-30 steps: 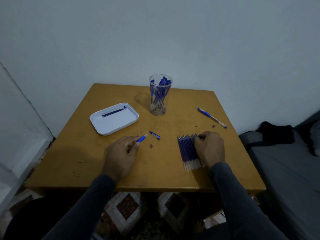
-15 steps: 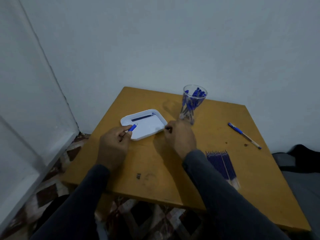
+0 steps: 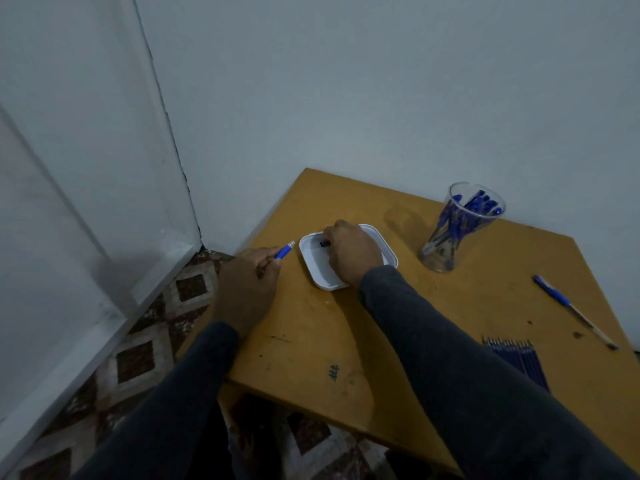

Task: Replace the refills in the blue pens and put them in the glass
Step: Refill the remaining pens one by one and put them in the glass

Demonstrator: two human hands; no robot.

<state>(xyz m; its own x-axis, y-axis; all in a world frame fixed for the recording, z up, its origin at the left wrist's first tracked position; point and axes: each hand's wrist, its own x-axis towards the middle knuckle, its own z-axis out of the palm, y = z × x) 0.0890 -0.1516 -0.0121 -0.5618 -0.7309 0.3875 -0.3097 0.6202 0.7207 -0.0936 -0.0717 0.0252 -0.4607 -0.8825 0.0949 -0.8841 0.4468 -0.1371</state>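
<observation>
My left hand [image 3: 247, 282] grips a blue pen barrel [image 3: 284, 252] at the table's left edge, its clear end pointing toward the white tray [image 3: 320, 280]. My right hand [image 3: 351, 252] lies over the tray with curled fingers that pinch the dark end of a refill [image 3: 324, 243]; the rest of the refill is hidden under the hand. The glass [image 3: 460, 226] stands at the back, holding several blue pens. Another blue pen [image 3: 571, 308] lies on the table at the right. A bundle of blue refills [image 3: 519, 358] shows beside my right sleeve.
The wooden table [image 3: 311, 341] stands in a corner, with the wall behind it and a white panel [image 3: 86, 202] at the left. Patterned floor tiles [image 3: 138, 358] lie below the table's left edge. A small dark mark [image 3: 333, 372] sits on the tabletop near the front.
My view has swung left. My right hand has left the refill bundle and reached into the white tray. My left hand has moved to the left edge with the pen barrel.
</observation>
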